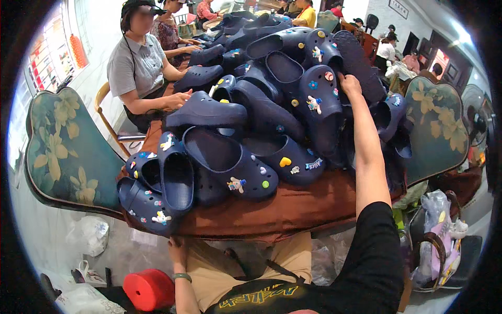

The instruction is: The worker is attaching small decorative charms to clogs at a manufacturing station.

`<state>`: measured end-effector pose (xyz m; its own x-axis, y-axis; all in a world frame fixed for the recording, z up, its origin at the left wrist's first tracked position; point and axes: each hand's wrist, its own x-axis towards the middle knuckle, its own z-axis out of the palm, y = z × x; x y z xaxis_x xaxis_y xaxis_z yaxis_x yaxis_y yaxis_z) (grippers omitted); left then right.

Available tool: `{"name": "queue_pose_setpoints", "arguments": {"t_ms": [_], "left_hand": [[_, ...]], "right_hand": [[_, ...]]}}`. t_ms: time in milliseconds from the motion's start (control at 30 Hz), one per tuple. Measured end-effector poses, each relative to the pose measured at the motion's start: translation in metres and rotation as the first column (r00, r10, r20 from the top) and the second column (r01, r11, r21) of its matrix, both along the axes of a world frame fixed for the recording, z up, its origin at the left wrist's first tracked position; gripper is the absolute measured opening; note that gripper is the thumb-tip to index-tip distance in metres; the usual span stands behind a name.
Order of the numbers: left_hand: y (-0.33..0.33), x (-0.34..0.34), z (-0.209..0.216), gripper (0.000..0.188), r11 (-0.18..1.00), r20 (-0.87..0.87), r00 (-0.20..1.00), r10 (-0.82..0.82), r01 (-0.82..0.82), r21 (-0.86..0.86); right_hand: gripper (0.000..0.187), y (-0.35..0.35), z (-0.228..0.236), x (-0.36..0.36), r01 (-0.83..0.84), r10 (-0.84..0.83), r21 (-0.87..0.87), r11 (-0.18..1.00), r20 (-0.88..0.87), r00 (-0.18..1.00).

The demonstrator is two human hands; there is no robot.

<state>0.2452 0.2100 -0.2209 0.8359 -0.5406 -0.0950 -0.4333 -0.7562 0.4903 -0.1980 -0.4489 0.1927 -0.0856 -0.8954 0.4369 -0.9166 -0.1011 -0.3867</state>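
A heap of navy clogs covers the table in front of me, many with colourful charms on their toes. My right hand (349,85) reaches into the heap's right side, its fingers closed at the edge of a navy clog (361,65) lying sole outward. Just left of it rests a charm-studded clog (320,97). My left hand (178,250) is low by the front table edge, beneath a clog with charms (144,206); its fingers are partly hidden. A heart-charm clog (287,157) and another clog (230,165) lie along the front.
A brown cloth (261,209) covers the table. Floral-backed chairs (76,152) (436,125) flank it. A person in a grey shirt (138,68) sits at the left, hands near the clogs. A red stool (149,289) stands low left; a bag-filled basket (439,246) is at right.
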Motion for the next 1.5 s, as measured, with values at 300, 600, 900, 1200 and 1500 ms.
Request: {"name": "queue_pose_setpoints", "arguments": {"t_ms": [300,600,900,1200,1500], "left_hand": [[0.001,0.000,0.003,0.054,0.965,0.073,0.980,-0.184,0.194,-0.176],[-0.016,-0.018,0.044,0.059,0.973,0.105,0.974,-0.199,0.183,0.140],[-0.032,-0.177,0.195,0.046,0.661,-0.653,0.152,-0.742,0.331,-0.673],[-0.111,-0.259,0.250,0.075,0.541,-0.338,0.449,-0.827,0.471,-0.697],[-0.213,-0.202,0.270,0.016,0.326,0.375,0.423,-0.825,0.898,-0.295]], "right_hand": [[0.038,-0.020,-0.014,-0.011,-0.022,0.042,-0.412,0.911,0.038,0.998],[0.022,0.112,0.044,-0.061,-0.224,0.389,-0.601,0.767,0.158,0.908],[0.013,0.410,-0.107,-0.066,-0.607,0.621,-0.133,0.784,0.127,0.774],[0.014,0.490,-0.190,-0.022,-0.683,0.655,0.017,0.731,0.263,0.708],[0.037,0.294,-0.208,-0.077,-0.122,0.126,0.037,0.992,-0.446,0.886]]}}
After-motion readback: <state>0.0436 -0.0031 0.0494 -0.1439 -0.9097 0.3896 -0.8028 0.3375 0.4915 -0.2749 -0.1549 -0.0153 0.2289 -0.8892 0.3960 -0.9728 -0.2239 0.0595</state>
